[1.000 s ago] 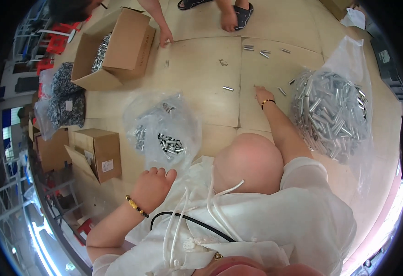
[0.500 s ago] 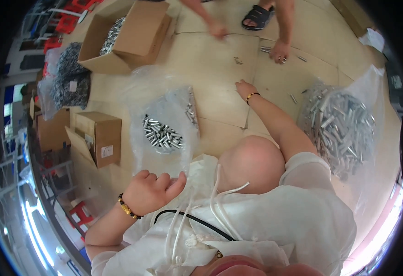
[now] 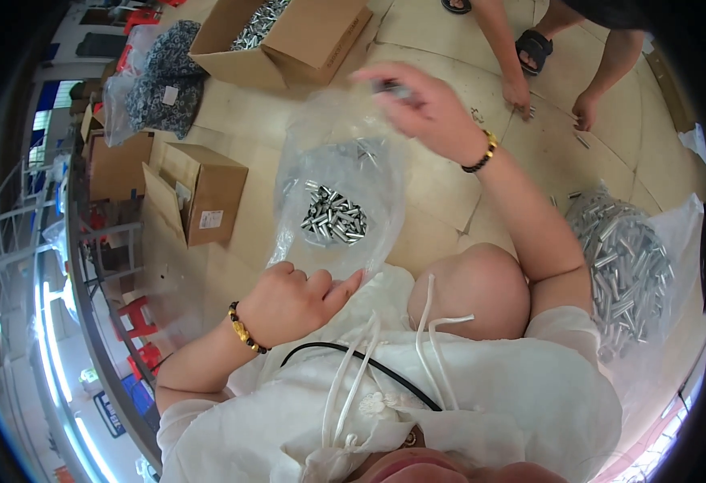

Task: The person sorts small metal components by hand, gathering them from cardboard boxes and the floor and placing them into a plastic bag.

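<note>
My left hand (image 3: 300, 302) is closed at the near rim of a clear plastic bag (image 3: 284, 217), its fingers curled over the film. The bag lies open on the floor before me, with a pile of short silvery metal pins (image 3: 337, 219) inside and a few more near its far end. Past the far right side of the bag, my right hand (image 3: 429, 113) is in the air, blurred by motion. Between its thumb and fingers is a small metal pin (image 3: 397, 90), partly hidden; whether there are more I cannot tell.
A second clear bag, full of longer-looking metal pins (image 3: 623, 266), stands at my right. A large carton (image 3: 312, 40) of metal parts is at the far left, with a smaller open carton (image 3: 220, 189) nearer. A co-worker's hands (image 3: 516, 95) reach to loose pins on the tiled floor.
My right hand has lifted off the floor and swung left toward the bag, with metal now in it. My left hand stays at the bag's rim. The whole view has shifted.
</note>
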A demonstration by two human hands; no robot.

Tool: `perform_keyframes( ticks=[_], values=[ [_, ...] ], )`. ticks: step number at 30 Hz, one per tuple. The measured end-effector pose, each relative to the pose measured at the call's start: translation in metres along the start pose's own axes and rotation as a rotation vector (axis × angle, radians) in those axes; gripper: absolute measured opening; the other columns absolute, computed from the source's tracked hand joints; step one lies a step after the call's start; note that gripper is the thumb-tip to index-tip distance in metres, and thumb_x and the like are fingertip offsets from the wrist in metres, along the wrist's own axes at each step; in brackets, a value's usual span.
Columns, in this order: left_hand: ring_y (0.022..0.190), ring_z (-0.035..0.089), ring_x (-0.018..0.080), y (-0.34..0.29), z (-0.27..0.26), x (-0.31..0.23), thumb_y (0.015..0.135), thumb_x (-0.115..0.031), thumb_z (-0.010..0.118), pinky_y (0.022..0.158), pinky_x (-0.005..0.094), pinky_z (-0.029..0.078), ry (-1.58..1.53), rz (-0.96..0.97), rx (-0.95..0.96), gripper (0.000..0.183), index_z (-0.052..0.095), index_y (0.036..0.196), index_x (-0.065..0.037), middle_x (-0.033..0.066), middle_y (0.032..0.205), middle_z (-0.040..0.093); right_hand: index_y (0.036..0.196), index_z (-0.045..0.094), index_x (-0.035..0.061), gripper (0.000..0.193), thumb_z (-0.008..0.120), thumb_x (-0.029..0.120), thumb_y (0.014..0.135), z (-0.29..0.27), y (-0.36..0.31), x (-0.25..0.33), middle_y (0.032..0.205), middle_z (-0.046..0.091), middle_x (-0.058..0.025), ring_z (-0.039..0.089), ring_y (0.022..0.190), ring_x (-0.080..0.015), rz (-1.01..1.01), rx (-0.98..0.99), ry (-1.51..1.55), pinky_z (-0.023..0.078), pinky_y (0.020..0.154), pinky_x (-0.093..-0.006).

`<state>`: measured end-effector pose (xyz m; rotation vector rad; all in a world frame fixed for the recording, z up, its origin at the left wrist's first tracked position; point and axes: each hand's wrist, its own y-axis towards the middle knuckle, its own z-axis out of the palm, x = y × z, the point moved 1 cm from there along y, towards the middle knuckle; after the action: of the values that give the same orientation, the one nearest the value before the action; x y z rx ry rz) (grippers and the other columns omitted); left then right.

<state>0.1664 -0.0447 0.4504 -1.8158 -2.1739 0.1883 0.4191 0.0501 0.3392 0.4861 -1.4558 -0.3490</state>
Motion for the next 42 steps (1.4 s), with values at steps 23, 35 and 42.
perform_keyframes(
  ticks=[23,35,42],
  values=[
    [0.042,0.04,0.0104,-0.031,0.003,0.005,0.071,-0.013,0.056,0.042,0.0258,0.034,-0.12,-0.088,0.023,0.048,0.06,0.118,-0.013,-0.003,0.059,0.038,0.112,0.063,0.0086,0.044,0.053,0.042,0.086,0.085,-0.002,-0.041,0.118,0.059,-0.018,0.056,0.109,-0.0312,0.463,0.617,-0.617,0.042,0.094,-0.0385],
    [0.041,0.043,0.0139,-0.017,-0.001,-0.003,0.089,-0.023,0.052,0.043,0.028,0.036,-0.191,-0.185,0.004,0.034,0.058,0.121,-0.014,-0.0004,0.059,0.04,0.147,0.006,0.0214,0.106,0.071,0.056,0.07,-0.002,-0.046,-0.1,0.144,0.019,-0.0232,0.023,0.132,-0.0386,0.887,0.336,-0.93,0.047,0.091,-0.0439],
    [0.068,0.06,0.0332,-0.042,0.011,0.019,0.086,-0.039,0.06,0.055,0.038,0.047,-0.598,-0.827,-0.082,0.055,0.045,0.131,-0.012,0.0122,0.089,0.06,0.146,-0.012,0.0239,0.118,0.079,0.013,0.071,0.022,-0.064,-0.079,0.131,0.046,-0.0203,0.047,0.115,-0.0267,1.261,0.231,0.199,0.049,0.079,-0.0345]
  ],
)
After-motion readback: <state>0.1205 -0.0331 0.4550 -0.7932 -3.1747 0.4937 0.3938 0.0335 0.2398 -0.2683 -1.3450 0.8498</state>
